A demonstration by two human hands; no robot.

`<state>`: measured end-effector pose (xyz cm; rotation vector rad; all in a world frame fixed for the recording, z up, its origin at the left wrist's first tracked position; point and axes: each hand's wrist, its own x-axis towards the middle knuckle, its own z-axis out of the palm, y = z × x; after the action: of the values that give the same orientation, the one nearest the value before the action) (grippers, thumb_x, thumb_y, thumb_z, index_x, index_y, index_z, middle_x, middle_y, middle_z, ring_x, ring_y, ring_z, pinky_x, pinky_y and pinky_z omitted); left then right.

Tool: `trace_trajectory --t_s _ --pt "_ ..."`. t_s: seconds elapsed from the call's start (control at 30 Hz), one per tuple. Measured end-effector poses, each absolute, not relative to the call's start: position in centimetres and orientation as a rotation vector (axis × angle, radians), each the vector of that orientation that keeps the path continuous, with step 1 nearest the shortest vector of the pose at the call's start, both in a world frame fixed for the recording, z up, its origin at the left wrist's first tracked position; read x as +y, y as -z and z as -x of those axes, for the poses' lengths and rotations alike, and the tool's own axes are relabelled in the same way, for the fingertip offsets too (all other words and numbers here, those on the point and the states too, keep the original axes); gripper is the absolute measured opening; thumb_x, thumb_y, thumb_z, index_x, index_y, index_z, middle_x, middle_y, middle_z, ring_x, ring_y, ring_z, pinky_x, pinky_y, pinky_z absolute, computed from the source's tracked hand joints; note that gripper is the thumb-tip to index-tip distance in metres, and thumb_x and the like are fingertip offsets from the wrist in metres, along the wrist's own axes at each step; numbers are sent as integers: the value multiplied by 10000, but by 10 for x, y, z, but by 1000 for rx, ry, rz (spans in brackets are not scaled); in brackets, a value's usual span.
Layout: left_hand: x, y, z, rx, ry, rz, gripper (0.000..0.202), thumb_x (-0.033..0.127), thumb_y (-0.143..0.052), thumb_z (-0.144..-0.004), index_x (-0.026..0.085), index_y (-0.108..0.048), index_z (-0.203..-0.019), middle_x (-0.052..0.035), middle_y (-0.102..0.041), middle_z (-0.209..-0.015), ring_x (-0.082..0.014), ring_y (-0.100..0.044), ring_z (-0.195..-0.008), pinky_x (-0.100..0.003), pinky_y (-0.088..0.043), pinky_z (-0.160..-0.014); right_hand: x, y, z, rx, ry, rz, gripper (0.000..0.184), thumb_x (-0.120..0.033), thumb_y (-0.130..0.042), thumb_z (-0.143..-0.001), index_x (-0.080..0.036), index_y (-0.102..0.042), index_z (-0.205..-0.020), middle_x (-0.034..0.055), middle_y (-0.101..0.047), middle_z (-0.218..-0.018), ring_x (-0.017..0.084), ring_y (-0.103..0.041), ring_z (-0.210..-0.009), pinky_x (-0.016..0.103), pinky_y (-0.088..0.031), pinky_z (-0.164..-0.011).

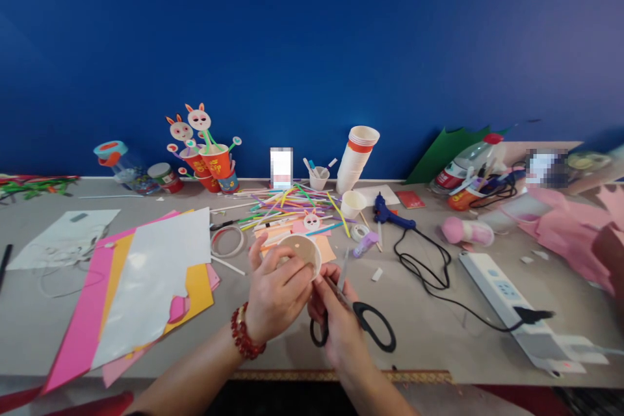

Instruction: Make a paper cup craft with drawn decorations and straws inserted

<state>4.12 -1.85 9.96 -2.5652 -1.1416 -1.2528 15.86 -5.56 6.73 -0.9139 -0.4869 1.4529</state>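
Note:
My left hand [277, 289], with a red bead bracelet at its wrist, is closed around a white paper cup [316, 253]. The round brownish end of the cup faces up toward me. My right hand [336, 315] grips a pair of scissors with black handles [375, 326], and its fingertips meet the lower right side of the cup. One scissor blade shows beyond the right fingers. How far the blades are apart is partly hidden. Just past the cup lies a small bunny-face cutout [312, 221] among several coloured sticks [287, 203].
Coloured paper sheets [160, 279] lie at left. Decorated red cups [217, 161] and a leaning paper cup stack [353, 159] stand by the blue wall. At right are a blue glue gun [390, 213], its looping cord, a power strip [511, 305] and pink paper [565, 234].

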Motion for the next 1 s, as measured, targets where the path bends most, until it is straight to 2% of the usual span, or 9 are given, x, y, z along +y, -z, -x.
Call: trace_trajectory --t_s 0.23,0.43,0.53,0.63,0.7,0.8,0.93,1.0 --pt "-16 -93 -47 -1227 1254 2560 132 197 -599 -853 247 -676 -758 26 -707 -744 -205 -583 -908 -526 -140 -1138 -53 -70 -155 -389 -1427 885 277 -354 -762 -742 -214 -525 -774 -113 -372 -499 38 -253 -405 118 -236 -366" --pt "-6 -85 -50 -1233 1196 2557 138 182 -589 -864 239 -664 -764 15 -701 -752 -225 -574 -941 -563 -120 -1128 -45 -76 -159 -94 -1672 752 382 -274 -855 -597 -200 -499 -715 -110 -376 -530 34 -253 -428 109 -233 -356" --pt "5 -85 -42 -1308 1174 2541 158 149 -574 -860 227 -652 -748 3 -695 -752 -237 -561 -953 -562 -144 -1109 -48 -83 -164 -131 -1690 747 361 -282 -843 -630 -202 -507 -734 -104 -380 -562 34 -272 -438 109 -219 -358" --pt "16 -84 -31 -1497 1404 2568 134 186 -594 -853 203 -623 -724 -17 -666 -761 -225 -558 -887 -480 -308 -1021 -52 -87 -171 -328 -1522 849 321 -337 -807 -687 -215 -521 -769 -100 -391 -555 43 -306 -441 121 -240 -374" --pt "20 -82 -26 -1662 1625 2702 142 257 -613 -853 187 -612 -729 -31 -627 -777 -208 -560 -828 -377 -417 -869 -52 -86 -176 -523 -1390 987 301 -394 -771 -722 -213 -540 -786 -98 -396 -529 46 -317 -428 136 -252 -383" --pt "19 -79 -23 -1856 1906 2940 160 318 -623 -851 172 -624 -786 -30 -585 -797 -185 -553 -786 -298 -432 -747 -52 -82 -186 -822 -1176 1186 266 -444 -694 -782 -202 -591 -827 -86 -398 -510 62 -325 -414 172 -261 -385" --pt "11 -77 -21 -1964 2123 3052 159 325 -596 -880 172 -640 -863 -35 -576 -849 -181 -539 -835 -285 -417 -788 -57 -84 -206 -1266 -848 1295 222 -361 -608 -842 -195 -600 -696 -45 -433 -561 93 -386 -481 217 -324 -459" --pt "8 -77 -19 -1999 2162 3071 164 331 -600 -881 176 -652 -897 -46 -600 -893 -189 -544 -863 -290 -414 -807 -60 -85 -216 -1460 -792 1309 236 -316 -595 -840 -196 -578 -638 -35 -452 -577 106 -420 -513 228 -351 -501"
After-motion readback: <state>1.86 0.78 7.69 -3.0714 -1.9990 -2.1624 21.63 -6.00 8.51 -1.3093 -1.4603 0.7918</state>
